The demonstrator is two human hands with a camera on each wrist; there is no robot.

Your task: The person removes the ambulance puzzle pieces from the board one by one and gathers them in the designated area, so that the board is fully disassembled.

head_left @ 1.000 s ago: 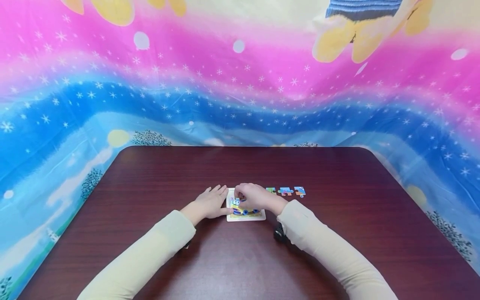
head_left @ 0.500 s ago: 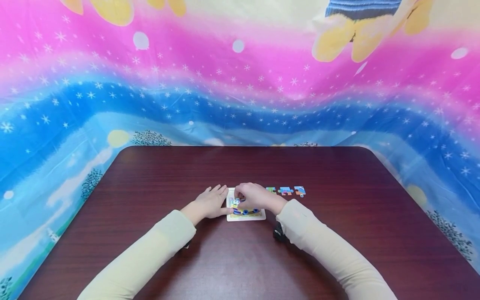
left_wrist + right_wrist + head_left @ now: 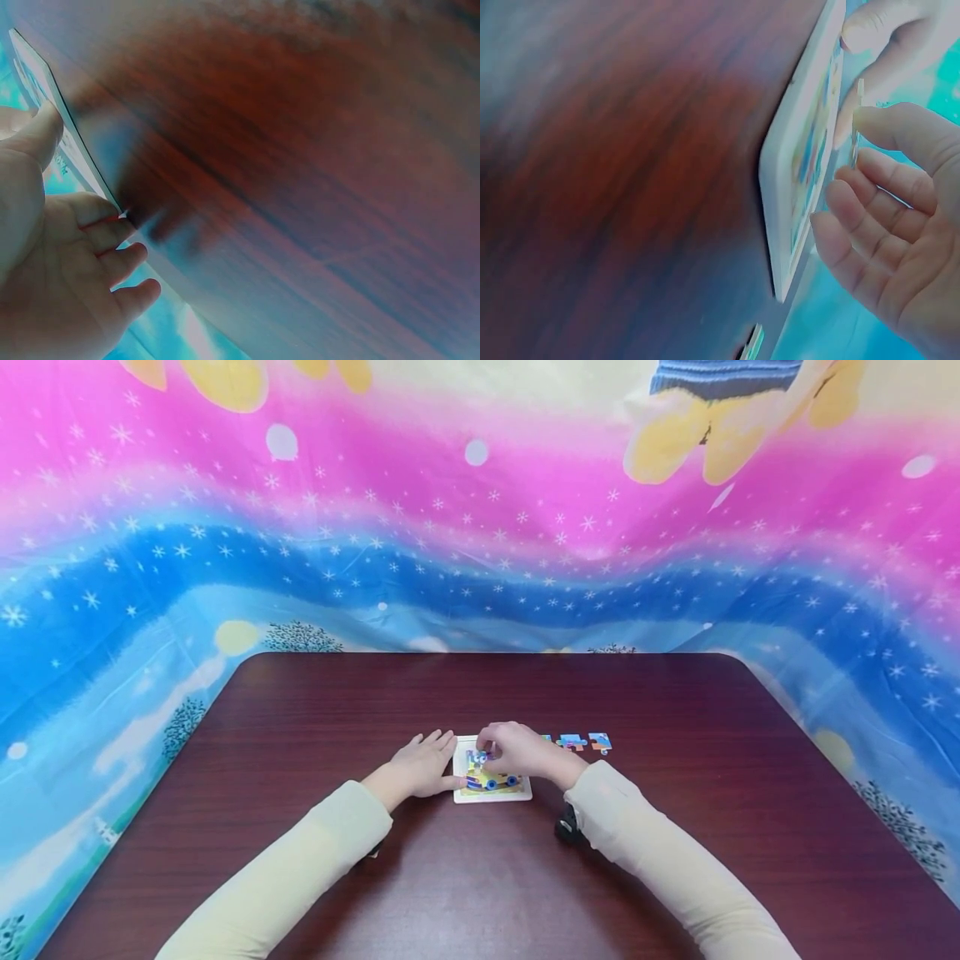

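From my remote seat I take the puzzle tray (image 3: 487, 798) as landmark; it lies on the counter (image 3: 337, 710) between the person's hands. The left hand (image 3: 422, 767) rests along its left edge, fingers straight and spread, thumb over the border; I read that as bracing, so the tray does not slide. Above the tray, the right hand (image 3: 517, 749) pinches a thin puzzle piece (image 3: 859, 94) between thumb and fingertip. The right wrist view shows me that piece edge-on, just apart from the tray's picture; a light fingertip hold probably leaves it easy to turn. To the tray's right lie a partly hidden loose piece (image 3: 547, 738), a blue-and-pink piece (image 3: 572, 742) and a blue-and-orange piece (image 3: 599, 742), in a row, presumably so each stays easy to reach.

Against half a second ago, I see the right hand shifted slightly rightward over the tray and away from the person. The held piece has gone with it, and the nearest loose piece is more covered. The left hand and tray look unmoved.
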